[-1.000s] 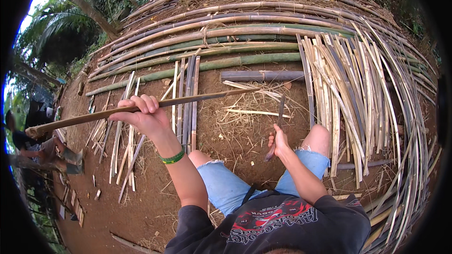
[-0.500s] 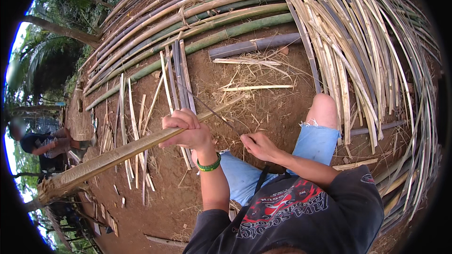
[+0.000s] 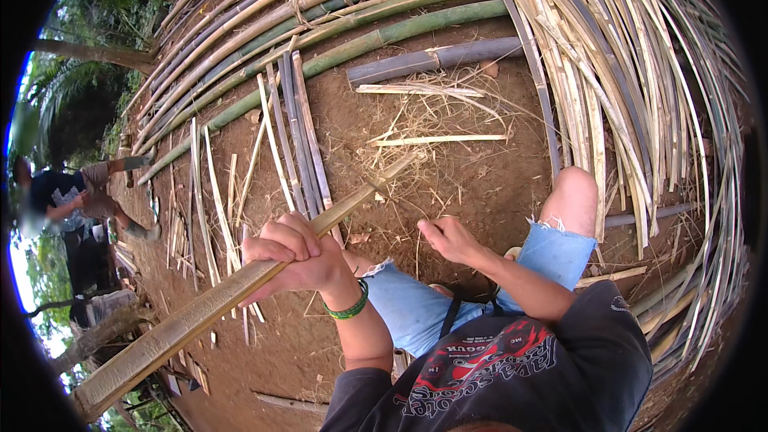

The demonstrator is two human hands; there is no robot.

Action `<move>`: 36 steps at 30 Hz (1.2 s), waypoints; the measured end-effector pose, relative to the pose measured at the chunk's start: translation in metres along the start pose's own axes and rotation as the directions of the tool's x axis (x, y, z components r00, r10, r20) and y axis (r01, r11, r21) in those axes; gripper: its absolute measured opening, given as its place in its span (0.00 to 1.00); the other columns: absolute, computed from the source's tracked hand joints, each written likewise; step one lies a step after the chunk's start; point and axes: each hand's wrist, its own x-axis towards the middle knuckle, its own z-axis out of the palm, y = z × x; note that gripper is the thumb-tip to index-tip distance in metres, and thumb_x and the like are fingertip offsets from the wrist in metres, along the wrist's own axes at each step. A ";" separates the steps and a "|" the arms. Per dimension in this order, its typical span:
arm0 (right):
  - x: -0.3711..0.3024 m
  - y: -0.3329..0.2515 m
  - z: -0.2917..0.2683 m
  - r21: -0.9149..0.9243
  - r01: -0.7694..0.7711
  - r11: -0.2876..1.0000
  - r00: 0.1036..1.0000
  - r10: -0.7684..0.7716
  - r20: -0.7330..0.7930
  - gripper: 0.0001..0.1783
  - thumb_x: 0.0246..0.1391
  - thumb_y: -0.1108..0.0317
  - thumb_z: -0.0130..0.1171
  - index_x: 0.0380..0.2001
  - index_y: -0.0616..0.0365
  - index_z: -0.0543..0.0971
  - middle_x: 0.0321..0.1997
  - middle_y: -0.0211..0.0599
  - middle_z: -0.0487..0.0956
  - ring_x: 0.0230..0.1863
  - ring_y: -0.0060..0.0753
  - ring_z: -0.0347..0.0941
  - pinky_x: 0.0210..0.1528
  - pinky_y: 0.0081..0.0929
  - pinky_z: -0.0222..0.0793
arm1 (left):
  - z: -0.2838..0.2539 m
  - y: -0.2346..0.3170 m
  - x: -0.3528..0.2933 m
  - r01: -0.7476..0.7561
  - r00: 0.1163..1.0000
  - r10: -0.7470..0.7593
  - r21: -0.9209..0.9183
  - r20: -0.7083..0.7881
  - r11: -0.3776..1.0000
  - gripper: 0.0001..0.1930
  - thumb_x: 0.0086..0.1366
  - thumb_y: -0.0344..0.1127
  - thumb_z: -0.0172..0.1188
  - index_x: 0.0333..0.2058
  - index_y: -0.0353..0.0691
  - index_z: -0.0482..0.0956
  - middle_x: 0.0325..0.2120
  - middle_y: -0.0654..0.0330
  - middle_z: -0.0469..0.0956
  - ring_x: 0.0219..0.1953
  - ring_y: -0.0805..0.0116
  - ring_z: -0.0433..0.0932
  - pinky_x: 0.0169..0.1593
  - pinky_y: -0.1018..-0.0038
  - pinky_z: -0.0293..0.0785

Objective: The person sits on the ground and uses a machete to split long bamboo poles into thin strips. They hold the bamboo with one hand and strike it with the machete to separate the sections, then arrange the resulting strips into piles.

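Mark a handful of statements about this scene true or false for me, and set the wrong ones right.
1. The left hand grips a long strip. True.
2. The right hand also grips the strip. False: it is apart from the strip.
3. The person wears blue shorts. True.
4. A green band circles the right wrist. False: it circles the left wrist.
5. A thick dark pole lies across the person's lap. False: it lies on the ground, ahead of the person.
6. A green pole lies beyond the dark pole. True.
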 end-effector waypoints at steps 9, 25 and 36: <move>0.005 -0.020 -0.005 -0.067 0.048 0.997 0.997 -0.044 0.057 0.39 0.63 0.38 0.45 0.16 0.66 0.75 0.10 0.39 0.67 0.16 0.32 0.64 0.24 0.39 0.61 | -0.018 0.001 0.002 0.022 1.000 -0.019 -0.168 0.020 0.986 0.39 0.60 0.79 0.28 0.18 0.45 0.58 0.06 0.67 0.57 0.07 0.79 0.55 0.10 0.87 0.48; 0.071 0.120 -0.038 -0.206 -0.502 0.840 0.864 0.474 -0.169 0.46 0.60 0.29 0.38 0.14 0.67 0.75 0.13 0.46 0.73 0.23 0.44 0.77 0.35 0.43 0.71 | -0.017 -0.003 0.010 0.033 0.999 -0.030 -0.130 0.030 0.991 0.38 0.62 0.78 0.29 0.17 0.46 0.57 0.06 0.67 0.56 0.06 0.80 0.54 0.09 0.88 0.46; 0.050 0.091 -0.011 0.076 -0.531 0.844 0.832 0.536 -0.140 0.40 0.61 0.31 0.41 0.11 0.57 0.66 0.10 0.31 0.67 0.13 0.29 0.66 0.20 0.34 0.63 | -0.006 0.000 0.025 0.019 0.988 0.018 0.235 -0.156 0.972 0.31 0.68 0.68 0.31 0.25 0.44 0.62 0.13 0.64 0.61 0.10 0.79 0.58 0.13 0.86 0.54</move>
